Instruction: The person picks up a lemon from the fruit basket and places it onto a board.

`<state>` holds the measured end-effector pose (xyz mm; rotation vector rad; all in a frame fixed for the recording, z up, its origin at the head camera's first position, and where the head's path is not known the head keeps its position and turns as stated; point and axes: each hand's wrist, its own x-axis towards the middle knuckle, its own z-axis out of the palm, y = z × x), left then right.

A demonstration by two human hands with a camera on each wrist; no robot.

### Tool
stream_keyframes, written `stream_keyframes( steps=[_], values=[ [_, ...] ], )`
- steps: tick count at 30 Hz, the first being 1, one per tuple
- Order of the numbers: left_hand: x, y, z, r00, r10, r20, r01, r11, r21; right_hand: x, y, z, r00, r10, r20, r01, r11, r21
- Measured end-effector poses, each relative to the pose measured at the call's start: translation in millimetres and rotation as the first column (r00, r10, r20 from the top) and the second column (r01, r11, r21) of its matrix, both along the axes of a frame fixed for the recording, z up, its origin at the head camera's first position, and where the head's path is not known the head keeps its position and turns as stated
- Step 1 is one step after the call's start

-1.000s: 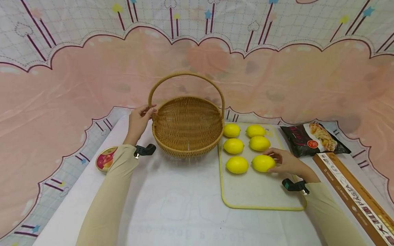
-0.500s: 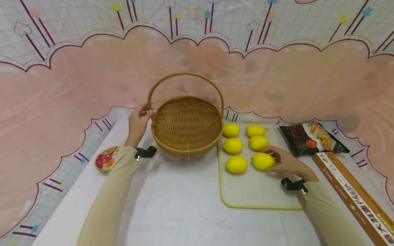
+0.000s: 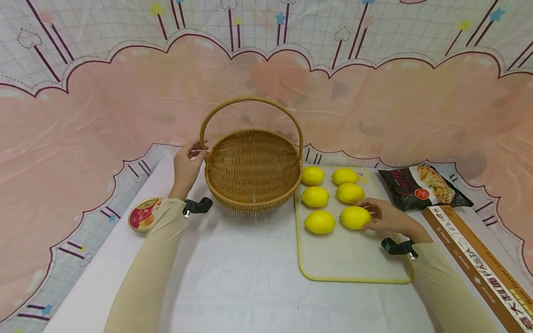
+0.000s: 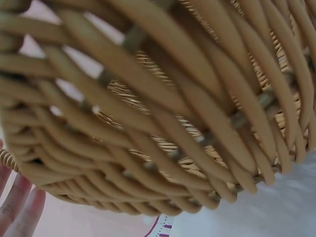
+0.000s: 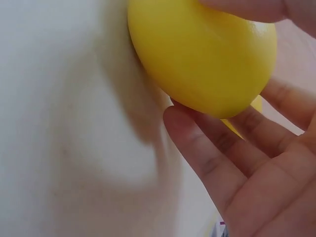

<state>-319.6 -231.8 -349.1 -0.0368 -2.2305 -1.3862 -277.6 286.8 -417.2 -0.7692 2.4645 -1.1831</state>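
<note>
With my left hand point(image 3: 187, 166) I grip the wicker basket point(image 3: 254, 171) at its left side, where the arched handle point(image 3: 250, 98) meets the rim. The basket is tilted so its hollow inside faces me, and its weave point(image 4: 148, 123) fills the left wrist view. My right hand point(image 3: 389, 217) holds a yellow lemon point(image 3: 355, 218), thumb on one side and fingers on the other. In the right wrist view this lemon point(image 5: 202, 54) is close to the pale surface. Several more lemons point(image 3: 319, 222) lie in two columns on a yellow-edged cutting board point(image 3: 354, 263).
A round tin point(image 3: 141, 216) with a red label lies left, partly behind my left sleeve. At the right are a black food packet point(image 3: 424, 187) and a long brown pasta box point(image 3: 479, 268). Patterned cloth point(image 3: 125, 101) hangs behind the white table point(image 3: 233, 286).
The lemon in my right hand has shifted slightly away from me. My left hand and the basket stay where they were.
</note>
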Motion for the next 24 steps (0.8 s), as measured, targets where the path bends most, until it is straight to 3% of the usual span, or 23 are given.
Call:
stream_keyframes(
  steps=[7, 14, 20, 24],
  values=[
    [-2.1, -1.4, -2.6, 0.999, 0.047, -0.016, -0.047, 0.999, -0.003, -0.1, 2.0, 0.1, 1.0, 0.001, -0.011, -0.001, 1.0, 0.021],
    [-2.6, -1.3, -2.2, 0.998, 0.064, 0.009, -0.064, 0.998, -0.012, 1.4, 0.1, -1.3, 1.0, -0.006, -0.011, 0.006, 1.0, -0.001],
    [1.3, -0.6, 0.9, 0.997, 0.074, 0.018, -0.074, 0.997, -0.003, 1.0, 0.1, -2.2, 1.0, -0.016, -0.003, 0.016, 1.0, 0.01],
    [4.9, 0.6, 2.0, 0.997, 0.07, -0.015, -0.071, 0.997, -0.016, 0.3, 1.8, -1.8, 1.0, -0.004, -0.005, 0.004, 1.0, -0.002]
  ],
)
